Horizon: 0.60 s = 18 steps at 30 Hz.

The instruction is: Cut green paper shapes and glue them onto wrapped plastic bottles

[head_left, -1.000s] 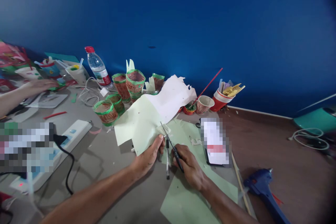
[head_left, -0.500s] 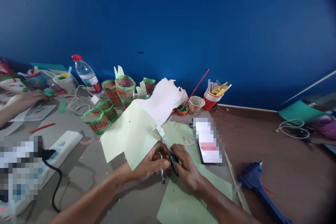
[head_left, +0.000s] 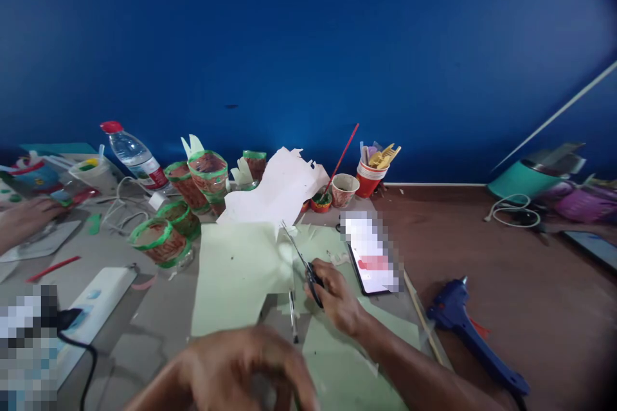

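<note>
— Gripping what, the right hand (head_left: 337, 298)?
— Scissors (head_left: 301, 263), fingers clenched through the handles, blades resting at the right edge of a pale green paper sheet (head_left: 236, 276).
— And the left hand (head_left: 236, 369)?
— Nearer the camera than the sheet, fingers curled; I cannot tell whether it holds anything.

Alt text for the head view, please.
The person's right hand holds small black-handled scissors at a pale green paper sheet on a grey table, left hand raised near the camera; a blue glue gun lies right.
</note>
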Each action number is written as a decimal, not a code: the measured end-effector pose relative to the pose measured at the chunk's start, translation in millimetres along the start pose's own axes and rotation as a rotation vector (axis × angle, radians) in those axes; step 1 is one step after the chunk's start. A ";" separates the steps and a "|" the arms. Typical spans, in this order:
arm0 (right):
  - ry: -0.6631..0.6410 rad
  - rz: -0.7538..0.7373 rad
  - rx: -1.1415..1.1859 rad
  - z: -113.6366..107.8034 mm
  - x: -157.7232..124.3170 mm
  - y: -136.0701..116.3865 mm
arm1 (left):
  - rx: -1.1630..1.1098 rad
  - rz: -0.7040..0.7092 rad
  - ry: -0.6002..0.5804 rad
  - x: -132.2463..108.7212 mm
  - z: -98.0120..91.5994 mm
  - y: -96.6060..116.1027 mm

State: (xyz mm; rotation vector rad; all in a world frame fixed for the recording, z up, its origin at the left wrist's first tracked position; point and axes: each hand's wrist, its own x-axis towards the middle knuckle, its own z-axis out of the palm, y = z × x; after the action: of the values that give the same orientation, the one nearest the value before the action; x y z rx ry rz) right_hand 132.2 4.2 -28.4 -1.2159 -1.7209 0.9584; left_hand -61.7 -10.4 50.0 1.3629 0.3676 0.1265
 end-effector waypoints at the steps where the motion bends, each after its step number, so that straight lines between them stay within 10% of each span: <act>1: -0.010 -0.008 -0.006 -0.1 -0.4 -0.6 | -0.092 0.093 0.256 -0.1 -2.7 -4.0; 4: -0.026 -0.015 -0.039 0.6 -2.7 -1.7 | -0.092 0.376 0.983 6.6 -18.4 -18.5; 6: -0.049 -0.020 -0.066 1.7 -4.1 -2.0 | -0.061 0.425 1.227 12.9 -29.9 -25.8; 18: -0.141 -0.062 -0.133 4.8 -7.1 -1.4 | 0.065 0.143 1.219 19.3 -37.0 -23.7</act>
State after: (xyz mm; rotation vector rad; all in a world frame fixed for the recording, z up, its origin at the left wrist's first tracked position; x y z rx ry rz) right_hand 128.8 -3.6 -30.3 -1.1964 -1.9485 0.9232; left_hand -58.6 24.8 17.5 1.2388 1.2859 1.0901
